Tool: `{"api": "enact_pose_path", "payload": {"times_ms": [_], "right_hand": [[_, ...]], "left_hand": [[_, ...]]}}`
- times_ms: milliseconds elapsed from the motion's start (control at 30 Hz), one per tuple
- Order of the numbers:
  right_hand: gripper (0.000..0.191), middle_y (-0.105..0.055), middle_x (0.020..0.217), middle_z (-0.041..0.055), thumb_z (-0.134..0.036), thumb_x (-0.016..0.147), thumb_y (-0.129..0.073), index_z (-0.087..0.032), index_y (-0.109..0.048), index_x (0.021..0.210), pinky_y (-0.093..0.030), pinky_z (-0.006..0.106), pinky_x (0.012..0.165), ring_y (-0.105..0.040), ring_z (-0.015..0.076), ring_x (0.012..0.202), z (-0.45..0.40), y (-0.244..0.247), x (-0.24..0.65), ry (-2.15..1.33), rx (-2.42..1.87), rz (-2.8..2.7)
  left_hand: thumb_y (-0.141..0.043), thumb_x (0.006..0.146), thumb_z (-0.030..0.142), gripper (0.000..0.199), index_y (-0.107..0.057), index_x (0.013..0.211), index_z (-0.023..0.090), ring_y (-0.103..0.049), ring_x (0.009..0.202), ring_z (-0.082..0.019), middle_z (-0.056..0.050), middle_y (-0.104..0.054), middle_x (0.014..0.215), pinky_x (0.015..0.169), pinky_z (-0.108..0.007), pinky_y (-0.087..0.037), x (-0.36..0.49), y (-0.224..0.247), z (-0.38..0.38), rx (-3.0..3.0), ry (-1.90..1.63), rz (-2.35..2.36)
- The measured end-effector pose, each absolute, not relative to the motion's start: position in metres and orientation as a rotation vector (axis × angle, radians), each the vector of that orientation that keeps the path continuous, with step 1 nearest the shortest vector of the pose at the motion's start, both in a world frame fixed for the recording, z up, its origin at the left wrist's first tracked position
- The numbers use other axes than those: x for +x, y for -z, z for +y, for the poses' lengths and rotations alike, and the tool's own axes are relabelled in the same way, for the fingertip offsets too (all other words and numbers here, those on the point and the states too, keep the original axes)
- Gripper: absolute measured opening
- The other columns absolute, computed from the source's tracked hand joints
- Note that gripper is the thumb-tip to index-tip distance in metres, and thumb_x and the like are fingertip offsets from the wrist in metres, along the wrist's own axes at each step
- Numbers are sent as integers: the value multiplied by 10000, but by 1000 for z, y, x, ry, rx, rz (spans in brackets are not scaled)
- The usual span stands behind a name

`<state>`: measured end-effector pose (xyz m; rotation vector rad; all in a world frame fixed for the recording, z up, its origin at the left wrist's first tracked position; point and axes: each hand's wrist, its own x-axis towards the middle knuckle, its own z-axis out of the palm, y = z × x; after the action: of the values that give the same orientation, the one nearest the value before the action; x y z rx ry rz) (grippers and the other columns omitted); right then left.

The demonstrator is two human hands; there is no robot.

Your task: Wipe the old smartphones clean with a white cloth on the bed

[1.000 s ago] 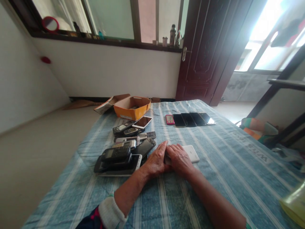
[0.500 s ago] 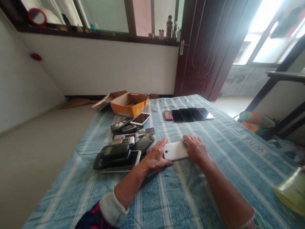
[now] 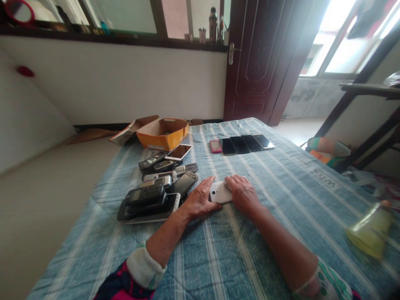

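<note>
A white smartphone [image 3: 221, 193] lies back side up on the bed-like covered surface, its camera towards the left. My left hand [image 3: 200, 197] grips its left end, thumb along the near edge and fingers at the far edge. Across the phone's right part rests my right hand [image 3: 243, 192], fingers curled together and pressed down. Something small and pale shows under those fingertips, too hidden to name. Left of my hands lies a pile of old mobile phones [image 3: 146, 194], mostly black and silver. A row of dark-screened smartphones [image 3: 240, 144] lies farther off, with a pink phone [image 3: 215, 146] at its left end.
An orange cardboard box [image 3: 162, 135] with its lid open stands behind the pile. A white smartphone with a dark screen [image 3: 179, 152] lies just before it. At the right is a yellowish clear container [image 3: 370, 233]. Blue striped cloth [image 3: 281, 200] covers the surface.
My right hand has slid left along the white phone, covering more of its back. My left hand keeps its grip. The whole view has shifted slightly.
</note>
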<state>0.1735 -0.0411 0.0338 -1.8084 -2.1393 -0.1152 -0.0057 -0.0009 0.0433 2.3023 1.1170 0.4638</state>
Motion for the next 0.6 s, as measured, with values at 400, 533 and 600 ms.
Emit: {"api": "enact_pose_path", "payload": {"times_ms": [400,533,600], "right_hand": [[377,-590,1076,71,-16,789,-403,-181,-522,1106,-386,277,853,-512,186,1007,-38,-18,161,-147,-1521,-2027],[227,-592,1005,69,-60,824,-465,-184,-568,983,-361,283,878,-486,193,1031,-35,-21,159,-94,-1506,-2116],[188,-591,970,64,-84,838,-485,-182,-582,966,-360,280,855,-491,191,988,-33,-23,158,-80,-1504,-2161]], "left_hand": [[-753,603,271,917,-310,1389,107,-347,1343,-304,-188,-384,1438,1103,-436,-303,-7,-35,-6,2279,-529,1120],[-732,606,239,877,-331,1379,138,-343,1347,-306,-168,-396,1437,1107,-455,-295,-6,-34,-10,2289,-553,1147],[-721,612,234,858,-340,1376,143,-343,1348,-306,-160,-401,1437,1108,-462,-295,-6,-33,-10,2291,-562,1149]]}}
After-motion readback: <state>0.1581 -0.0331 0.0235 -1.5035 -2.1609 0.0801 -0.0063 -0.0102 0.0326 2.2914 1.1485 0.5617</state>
